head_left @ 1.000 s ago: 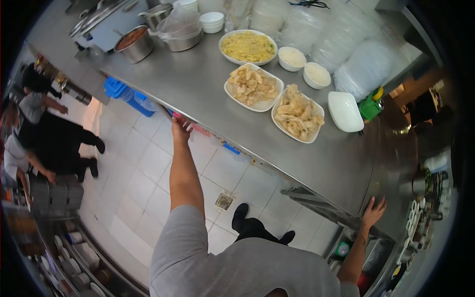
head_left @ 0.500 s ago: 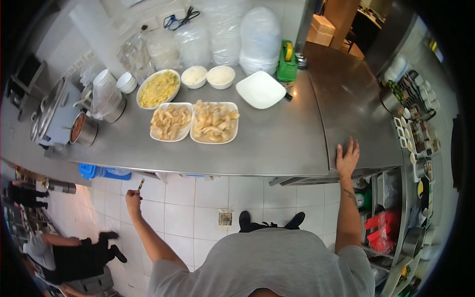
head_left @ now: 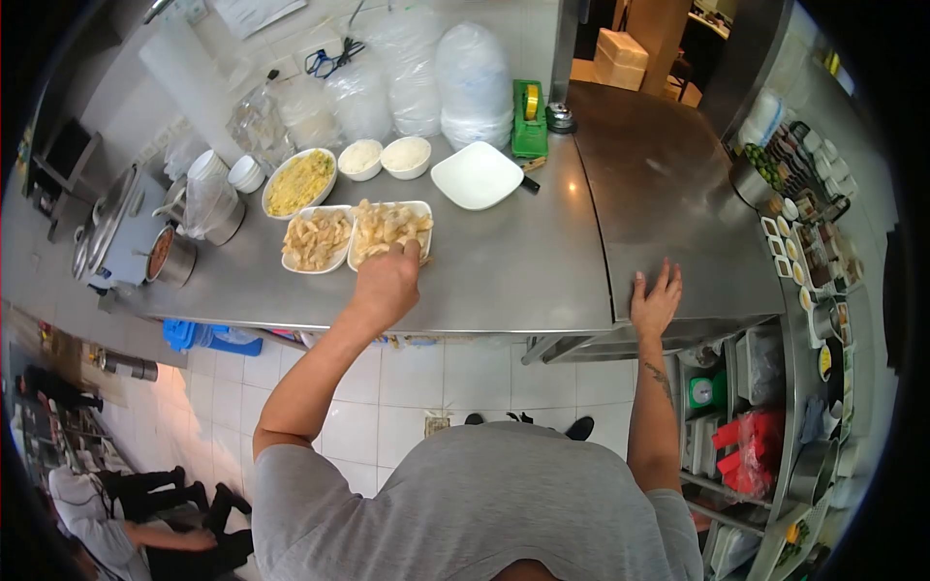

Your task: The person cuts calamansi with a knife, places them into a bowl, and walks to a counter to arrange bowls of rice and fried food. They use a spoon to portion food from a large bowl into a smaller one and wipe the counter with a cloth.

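Note:
My left hand (head_left: 388, 284) is at the near rim of the right-hand white dish (head_left: 355, 263), its fingers curled closed. What they hold is mostly hidden; a small brownish bit shows beside the fingertips. Pale golden food pieces (head_left: 387, 225) fill this dish. Touching it on the left is a second white dish (head_left: 318, 271) of similar pieces (head_left: 315, 239). Farther right, my right hand (head_left: 656, 302) rests palm down on the steel counter (head_left: 523, 290), fingers spread and holding nothing.
Behind the dishes stand an oval dish of yellow food (head_left: 299, 184), two bowls of white rice (head_left: 360, 158), and a square white plate (head_left: 477, 176). A green tape dispenser (head_left: 529, 121) is at the back. A steel pot (head_left: 172, 258) stands left. Another person (head_left: 126, 523) is lower left.
My left hand, which held a slim patterned stick beside the counter, has swung up and right to the right-hand dish. My right hand stays on the counter. The view has shifted slightly.

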Motion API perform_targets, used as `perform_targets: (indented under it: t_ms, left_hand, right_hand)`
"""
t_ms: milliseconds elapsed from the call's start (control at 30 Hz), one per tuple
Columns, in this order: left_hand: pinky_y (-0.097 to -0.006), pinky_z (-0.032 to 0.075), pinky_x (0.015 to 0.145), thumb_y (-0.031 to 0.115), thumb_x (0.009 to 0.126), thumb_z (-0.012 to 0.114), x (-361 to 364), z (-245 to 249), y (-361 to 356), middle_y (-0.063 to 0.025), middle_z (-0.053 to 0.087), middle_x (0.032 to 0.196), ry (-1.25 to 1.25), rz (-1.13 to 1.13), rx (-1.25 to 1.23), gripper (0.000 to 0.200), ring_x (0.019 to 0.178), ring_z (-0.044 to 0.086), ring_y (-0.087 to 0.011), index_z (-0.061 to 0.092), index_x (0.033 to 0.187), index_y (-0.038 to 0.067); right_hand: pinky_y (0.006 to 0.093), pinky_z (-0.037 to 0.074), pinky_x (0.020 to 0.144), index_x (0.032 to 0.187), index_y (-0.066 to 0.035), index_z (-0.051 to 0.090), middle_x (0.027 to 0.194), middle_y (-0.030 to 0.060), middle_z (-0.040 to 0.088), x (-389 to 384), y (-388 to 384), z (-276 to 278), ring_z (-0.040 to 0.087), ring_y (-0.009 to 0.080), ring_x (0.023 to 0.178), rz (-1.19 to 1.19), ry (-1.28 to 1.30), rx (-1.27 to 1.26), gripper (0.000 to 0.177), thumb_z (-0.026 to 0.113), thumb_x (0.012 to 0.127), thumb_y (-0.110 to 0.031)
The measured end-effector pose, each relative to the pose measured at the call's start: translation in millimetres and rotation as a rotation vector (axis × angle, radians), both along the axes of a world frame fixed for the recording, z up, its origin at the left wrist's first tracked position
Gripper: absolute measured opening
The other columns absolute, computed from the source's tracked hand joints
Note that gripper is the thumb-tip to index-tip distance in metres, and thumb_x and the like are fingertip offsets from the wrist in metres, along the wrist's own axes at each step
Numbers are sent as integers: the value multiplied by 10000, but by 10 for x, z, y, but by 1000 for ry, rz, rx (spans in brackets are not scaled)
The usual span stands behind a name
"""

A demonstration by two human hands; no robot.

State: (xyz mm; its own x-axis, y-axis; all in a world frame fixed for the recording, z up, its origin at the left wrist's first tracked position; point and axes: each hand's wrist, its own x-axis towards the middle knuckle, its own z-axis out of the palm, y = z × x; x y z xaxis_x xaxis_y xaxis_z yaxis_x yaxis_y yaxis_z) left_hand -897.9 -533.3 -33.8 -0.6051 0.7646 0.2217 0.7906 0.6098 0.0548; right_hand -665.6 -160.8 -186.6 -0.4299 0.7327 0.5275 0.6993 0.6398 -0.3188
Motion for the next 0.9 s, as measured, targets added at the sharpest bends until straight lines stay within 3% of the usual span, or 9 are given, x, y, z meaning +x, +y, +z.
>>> perform_targets:
  t_ms: [233,600,667,767,867,900]
  left_hand:
    - [-416,525,621,54,696,625,14,-339,191,-187,638,849,69,47,-195,332,748,655,-331,514,998,-26]
    - [-466,513,596,41,720,571,-193,-407,442,-178,656,773,94,88,-360,249,695,651,-379,550,966,15]
    - [-458,512,640,71,731,587,-186,-383,457,-176,640,766,44,128,-345,206,726,635,-396,564,929,17]
    - [-444,498,680,82,764,586,56,-314,558,-177,612,749,447,83,-61,152,773,617,-386,569,893,5]
    - [-436,475,691,86,795,585,386,-146,1028,-177,583,743,360,34,152,123,817,604,-365,579,882,0]
    - [-441,469,671,84,803,581,532,-151,1240,-181,585,742,201,-35,204,108,798,605,-367,585,875,4]
  right_hand:
    - [480,272,1052,1303,-26,437,1350,233,375,1,-33,24,337,391,1267,-5,33,25,611,567,853,-417]
    - [509,225,1065,1326,-12,410,1370,240,347,20,-33,25,298,393,1291,22,100,-39,649,528,868,-457]
    - [516,221,1067,1335,-13,399,1374,244,338,50,-55,35,298,398,1289,53,128,-49,661,518,872,-470]
    - [511,234,1064,1340,-21,396,1369,236,346,133,-43,109,307,403,1279,167,247,-116,656,524,873,-463]
    - [483,264,1057,1340,-32,400,1356,224,361,286,-56,165,323,394,1267,291,491,-287,612,551,874,-400]
    - [471,275,1053,1339,-35,402,1351,219,367,394,-60,165,330,390,1262,331,586,-352,595,561,875,-371]
